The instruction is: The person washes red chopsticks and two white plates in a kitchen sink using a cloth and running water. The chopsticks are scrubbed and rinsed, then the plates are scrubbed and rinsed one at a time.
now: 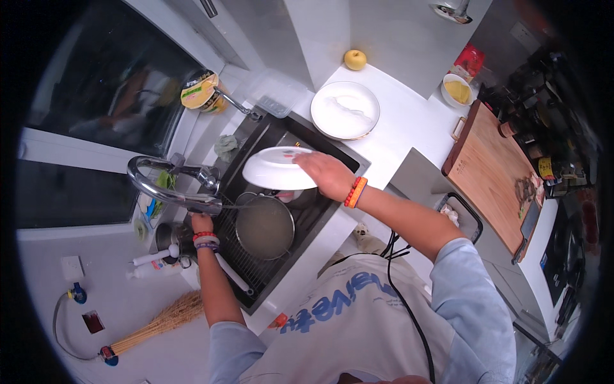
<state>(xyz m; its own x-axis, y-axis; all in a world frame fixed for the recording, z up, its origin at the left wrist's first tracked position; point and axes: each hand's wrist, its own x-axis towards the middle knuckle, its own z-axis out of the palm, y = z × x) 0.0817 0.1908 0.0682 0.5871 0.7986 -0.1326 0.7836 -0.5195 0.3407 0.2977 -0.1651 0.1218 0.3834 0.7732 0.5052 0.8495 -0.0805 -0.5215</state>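
My right hand point(328, 174) grips a white bowl point(276, 169) by its rim and base, tipped with its underside showing, above the dark sink point(307, 132). At the end of the chrome faucet spout point(165, 193) is my left hand point(202, 223); its fingers appear closed around the spout and are partly hidden. From the spout a thin stream of water point(240, 207) runs towards a round pan point(265, 228) of cloudy liquid below. The pan rests in the sink over a wire rack point(225, 261). Behind the bowl, some of the sink's contents are hidden.
A white plate point(345, 110) stands on the counter beyond the sink, near a yellow apple point(355, 60). To the right lie a wooden cutting board point(494, 173) and a cleaver point(527, 228). A black cable point(407, 302) hangs before my shirt.
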